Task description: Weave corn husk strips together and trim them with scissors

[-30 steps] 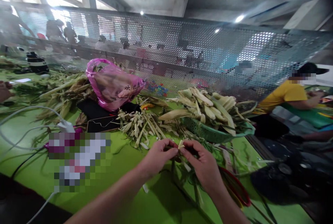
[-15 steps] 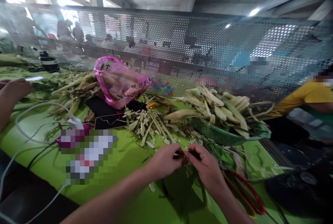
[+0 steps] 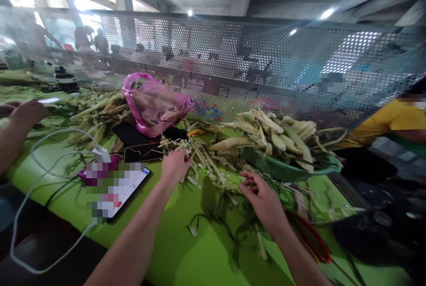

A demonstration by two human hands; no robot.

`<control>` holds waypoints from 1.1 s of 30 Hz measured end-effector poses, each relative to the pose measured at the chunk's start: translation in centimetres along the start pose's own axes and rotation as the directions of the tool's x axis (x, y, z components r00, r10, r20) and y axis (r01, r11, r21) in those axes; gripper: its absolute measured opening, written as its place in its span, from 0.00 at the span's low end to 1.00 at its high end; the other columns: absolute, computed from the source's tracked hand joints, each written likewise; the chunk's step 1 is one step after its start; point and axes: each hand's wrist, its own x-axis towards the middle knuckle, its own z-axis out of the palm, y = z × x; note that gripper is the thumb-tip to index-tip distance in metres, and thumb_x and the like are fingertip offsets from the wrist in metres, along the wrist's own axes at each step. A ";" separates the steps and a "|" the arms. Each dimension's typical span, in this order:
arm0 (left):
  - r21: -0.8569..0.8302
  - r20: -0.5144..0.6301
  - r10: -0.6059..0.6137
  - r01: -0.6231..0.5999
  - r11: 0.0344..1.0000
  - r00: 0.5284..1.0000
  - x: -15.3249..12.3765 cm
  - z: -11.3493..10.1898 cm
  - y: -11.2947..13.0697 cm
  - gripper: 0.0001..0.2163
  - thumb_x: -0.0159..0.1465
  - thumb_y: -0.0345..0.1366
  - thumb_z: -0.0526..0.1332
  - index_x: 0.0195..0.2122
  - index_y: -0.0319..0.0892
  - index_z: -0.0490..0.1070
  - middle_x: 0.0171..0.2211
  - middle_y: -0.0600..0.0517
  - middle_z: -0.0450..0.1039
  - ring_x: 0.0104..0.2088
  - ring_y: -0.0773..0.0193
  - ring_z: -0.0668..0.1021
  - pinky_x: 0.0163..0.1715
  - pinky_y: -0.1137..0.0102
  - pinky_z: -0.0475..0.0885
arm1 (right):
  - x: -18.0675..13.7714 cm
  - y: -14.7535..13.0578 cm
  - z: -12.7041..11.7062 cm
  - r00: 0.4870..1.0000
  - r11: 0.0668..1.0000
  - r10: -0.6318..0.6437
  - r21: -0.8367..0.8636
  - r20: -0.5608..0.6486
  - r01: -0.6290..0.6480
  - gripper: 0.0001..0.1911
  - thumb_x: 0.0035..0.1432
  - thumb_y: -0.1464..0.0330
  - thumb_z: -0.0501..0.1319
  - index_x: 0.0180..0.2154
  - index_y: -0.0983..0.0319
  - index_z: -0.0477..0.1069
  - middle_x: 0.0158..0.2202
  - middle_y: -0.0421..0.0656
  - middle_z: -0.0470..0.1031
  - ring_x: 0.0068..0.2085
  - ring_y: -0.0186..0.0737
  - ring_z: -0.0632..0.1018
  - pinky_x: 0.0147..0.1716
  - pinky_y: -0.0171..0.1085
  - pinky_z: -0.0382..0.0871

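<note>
My left hand (image 3: 175,165) is at the near edge of a heap of short, pale corn-husk strips (image 3: 199,154). Its fingers are curled downward and closed, and whatever is between them is hidden. Further right, my right hand (image 3: 261,198) hovers over the green table with fingers bent toward the thumb. Something thin seems to be at its fingertips, too fine to name. Below it lie dark green strands (image 3: 229,228) and loose husk scraps. Scissors with a red handle (image 3: 317,239) lie partly behind my right forearm.
A green basket (image 3: 289,168) heaped with corn husks (image 3: 276,133) stands at right. Left of the middle are a pink plastic bag (image 3: 153,104), a phone (image 3: 133,186) and a white charging cable (image 3: 20,219). Another person's hand (image 3: 28,113) is at far left. A perforated metal screen (image 3: 213,55) runs behind.
My hands were together over the table, fingertips pinched. Now they are apart: the left has moved left and forward to the husk strips, while the right stays near its place with fingers looser.
</note>
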 end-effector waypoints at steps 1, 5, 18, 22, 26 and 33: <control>0.046 0.016 0.007 -0.008 0.999 1.000 -0.1 0.1 0.0 0.07 0.58 0.41 0.60 0.29 0.44 0.73 0.35 0.48 0.76 0.42 0.55 0.74 0.40 0.65 0.64 | 0.0 0.1 0.0 1.000 1.000 -0.008 -0.001 -0.008 0.008 0.20 0.54 0.59 0.60 0.47 0.61 0.68 0.33 0.42 0.72 0.30 0.38 0.72 0.32 0.37 0.68; 0.107 0.023 0.028 -0.031 0.994 0.999 -0.7 0.5 0.4 0.05 0.57 0.37 0.60 0.29 0.44 0.74 0.37 0.47 0.76 0.45 0.53 0.74 0.43 0.63 0.64 | -0.1 -0.2 -0.1 0.999 0.999 -0.052 0.012 -0.007 0.052 0.18 0.55 0.61 0.59 0.46 0.62 0.69 0.35 0.43 0.72 0.30 0.37 0.72 0.32 0.36 0.67; -0.116 -0.009 -0.043 0.041 0.992 0.999 -0.3 0.8 0.7 0.09 0.63 0.40 0.54 0.37 0.46 0.73 0.37 0.51 0.78 0.36 0.62 0.77 0.32 0.72 0.63 | 1.3 -0.4 -0.2 0.993 0.986 -0.112 -0.117 0.048 0.117 0.10 0.56 0.64 0.56 0.37 0.60 0.73 0.35 0.43 0.77 0.36 0.42 0.76 0.38 0.39 0.68; -0.121 -0.030 -0.074 0.070 0.990 0.997 -0.4 0.9 0.8 0.09 0.63 0.39 0.55 0.41 0.46 0.70 0.36 0.51 0.77 0.34 0.62 0.76 0.32 0.71 0.63 | 4.0 -1.5 1.2 0.987 0.950 -0.083 -0.288 0.134 0.119 0.07 0.54 0.68 0.58 0.34 0.58 0.75 0.35 0.42 0.79 0.35 0.41 0.77 0.35 0.36 0.66; -0.073 -0.144 -0.019 0.008 0.997 0.989 -0.5 0.7 0.9 0.10 0.61 0.37 0.56 0.43 0.44 0.69 0.39 0.48 0.75 0.40 0.59 0.74 0.40 0.69 0.65 | 6.3 -1.5 3.4 0.989 0.924 -0.051 -0.368 0.138 0.099 0.04 0.47 0.71 0.62 0.26 0.58 0.76 0.29 0.42 0.78 0.31 0.40 0.75 0.29 0.34 0.60; -0.274 -0.182 0.074 -0.123 0.954 0.981 -0.9 1.2 2.2 0.06 0.61 0.34 0.57 0.38 0.44 0.71 0.37 0.49 0.73 0.41 0.60 0.73 0.43 0.68 0.65 | 6.7 -2.2 4.3 0.992 0.908 -0.087 -0.402 0.093 0.117 0.05 0.49 0.70 0.60 0.23 0.59 0.73 0.24 0.40 0.76 0.26 0.38 0.74 0.26 0.33 0.58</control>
